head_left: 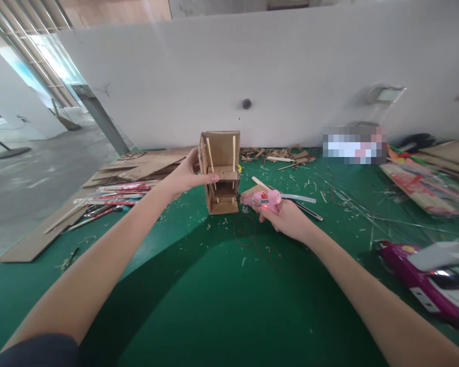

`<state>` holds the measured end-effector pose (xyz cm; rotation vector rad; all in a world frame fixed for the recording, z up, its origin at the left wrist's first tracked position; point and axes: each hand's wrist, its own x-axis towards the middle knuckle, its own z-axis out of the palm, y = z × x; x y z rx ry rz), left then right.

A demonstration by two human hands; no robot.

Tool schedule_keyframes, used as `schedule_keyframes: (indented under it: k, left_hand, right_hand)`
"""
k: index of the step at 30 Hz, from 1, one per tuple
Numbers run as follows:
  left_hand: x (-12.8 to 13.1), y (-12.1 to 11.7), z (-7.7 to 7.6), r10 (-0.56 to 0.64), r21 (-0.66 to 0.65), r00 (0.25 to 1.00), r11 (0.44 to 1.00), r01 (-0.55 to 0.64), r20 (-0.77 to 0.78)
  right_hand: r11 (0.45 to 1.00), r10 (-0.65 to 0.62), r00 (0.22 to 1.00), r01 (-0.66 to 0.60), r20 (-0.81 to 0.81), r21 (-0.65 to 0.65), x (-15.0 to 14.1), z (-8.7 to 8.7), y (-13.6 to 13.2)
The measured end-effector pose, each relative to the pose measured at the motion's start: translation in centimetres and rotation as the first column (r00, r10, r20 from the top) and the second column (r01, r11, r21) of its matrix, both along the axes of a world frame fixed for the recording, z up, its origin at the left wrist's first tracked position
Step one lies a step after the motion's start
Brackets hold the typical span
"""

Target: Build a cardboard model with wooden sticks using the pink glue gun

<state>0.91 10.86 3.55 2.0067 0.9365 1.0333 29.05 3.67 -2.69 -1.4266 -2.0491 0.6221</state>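
A small cardboard box structure (224, 145) with inner shelves and thin wooden sticks stands upright on the green table (229, 306). My left hand (191, 173) grips its left side, the thumb across the front and the other fingers hidden behind. In my right hand (290, 219) is a pink hot glue gun (265, 200), its indicator lit and a clear glue stick (300, 198) running out of the back. The gun's nozzle points left, close to the lower right side of the box. A flat wooden stick (259, 182) and a piece of cardboard lie behind the gun.
Cardboard sheets (137, 165) and wrapped packets (115, 196) lie at the left. Cardboard scraps (283, 154) line the white wall (290, 66). A purple power strip (413, 275) with plugs sits at the right, near plastic packaging (436, 193). A thin red thread (248, 244) lies in front.
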Motion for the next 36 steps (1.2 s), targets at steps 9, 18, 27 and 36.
schedule_keyframes:
  k: [9,18,27,36]
  left_hand:
    - [1.9,-2.3,1.1,0.276,0.023,0.958,0.961,-0.275,-0.083]
    - [2.4,-2.7,0.7,0.408,0.069,0.900,0.913,-0.402,-0.156]
    - [3.1,-3.3,0.8,0.456,0.109,0.875,0.889,-0.444,-0.159]
    - [3.5,-3.9,1.3,0.492,0.110,0.849,0.871,-0.479,-0.194]
  right_hand:
    - [0.982,-0.005,0.992,-0.019,0.129,0.187,-1.0,-0.8,0.1]
    - [0.982,0.038,0.990,-0.062,0.134,0.176,-1.6,-0.7,0.2]
    - [0.975,0.028,0.985,-0.065,0.172,0.213,-1.6,-1.1,0.5]
    - [0.958,0.045,0.979,-0.098,0.196,0.271,-1.9,-0.8,0.4]
